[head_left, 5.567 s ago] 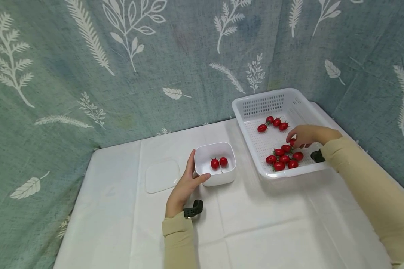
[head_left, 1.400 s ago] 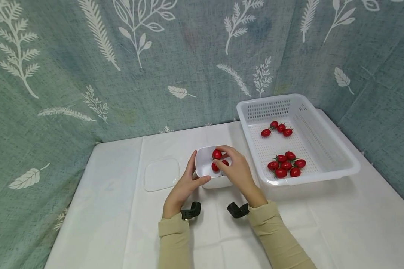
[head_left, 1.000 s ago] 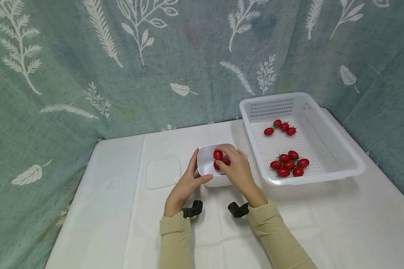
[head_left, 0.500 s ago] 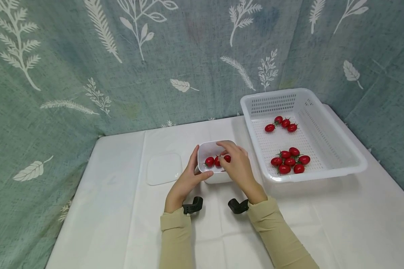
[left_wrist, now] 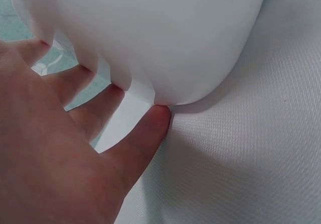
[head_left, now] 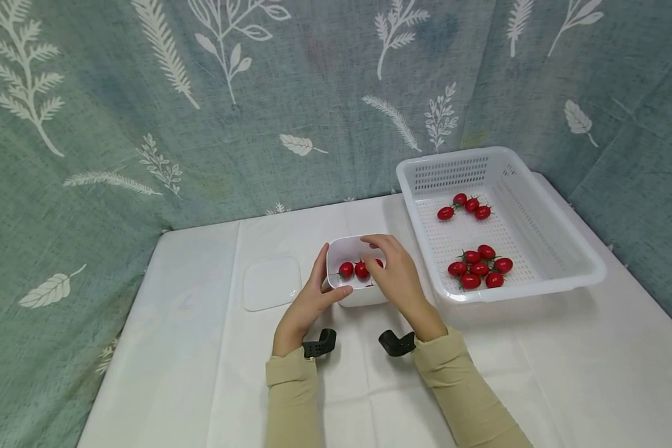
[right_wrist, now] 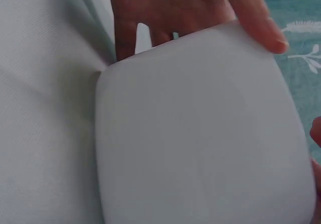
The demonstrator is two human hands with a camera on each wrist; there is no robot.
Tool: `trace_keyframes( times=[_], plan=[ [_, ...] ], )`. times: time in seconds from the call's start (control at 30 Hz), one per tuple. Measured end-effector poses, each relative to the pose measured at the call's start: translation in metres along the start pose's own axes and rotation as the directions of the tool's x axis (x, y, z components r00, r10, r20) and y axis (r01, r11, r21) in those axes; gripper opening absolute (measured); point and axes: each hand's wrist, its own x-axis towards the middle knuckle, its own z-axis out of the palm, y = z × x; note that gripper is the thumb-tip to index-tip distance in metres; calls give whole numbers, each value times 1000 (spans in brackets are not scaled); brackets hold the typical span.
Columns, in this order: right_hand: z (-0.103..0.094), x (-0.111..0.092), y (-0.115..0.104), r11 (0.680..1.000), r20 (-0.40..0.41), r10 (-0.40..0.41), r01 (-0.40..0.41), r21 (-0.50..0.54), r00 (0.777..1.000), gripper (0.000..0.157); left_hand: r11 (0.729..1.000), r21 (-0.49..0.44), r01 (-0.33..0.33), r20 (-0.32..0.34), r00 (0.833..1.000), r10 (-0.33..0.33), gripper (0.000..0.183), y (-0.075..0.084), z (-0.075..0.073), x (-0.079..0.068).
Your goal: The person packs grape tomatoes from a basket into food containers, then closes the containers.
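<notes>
In the head view my left hand (head_left: 309, 303) holds the left side of a small white square container (head_left: 361, 297), thumb along the front and fingers up the left wall. The left wrist view shows its fingertips (left_wrist: 159, 114) against the outer wall. Inside are cherry tomatoes (head_left: 346, 270); others are partly hidden by the right thumb and the front rim. Over the container's right edge hovers my right hand (head_left: 399, 275), thumb and forefinger apart, nothing visible between them. The right wrist view mostly shows the container's wall (right_wrist: 200, 128), with that hand beyond its rim.
A larger white perforated basket (head_left: 560, 287) stands to the right with two groups of cherry tomatoes (head_left: 470, 282). A clear, flat square lid (head_left: 271, 284) lies left of the container. A patterned curtain (head_left: 224, 168) closes off the table's back.
My right hand came from the basket to the container with a cherry tomato, then let it go inside. Since then its fingers have parted slightly. The left hand keeps its hold.
</notes>
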Motion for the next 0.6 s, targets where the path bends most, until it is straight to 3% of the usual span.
trace_keyframes(
  times=[0.13,0.23,0.4,0.6],
  plan=[
    [-6,1,-5,1000,31,-5,5,20,1000,28,1000,19,7,-19,1000,-7,89,-10,-1,4],
    [-12,1,-10,999,135,-35,36,-1,990,28,1000,-8,22,-6,1000,-22,91,-3,-2,0],
    [-22,-1,-13,992,366,-80,111,-66,927,30,999,-31,24,38,999,-23,92,14,0,-9],
    [-38,-4,-19,996,484,-62,89,-32,873,33,999,-21,28,36,999,-27,91,14,1,-10]
  ],
)
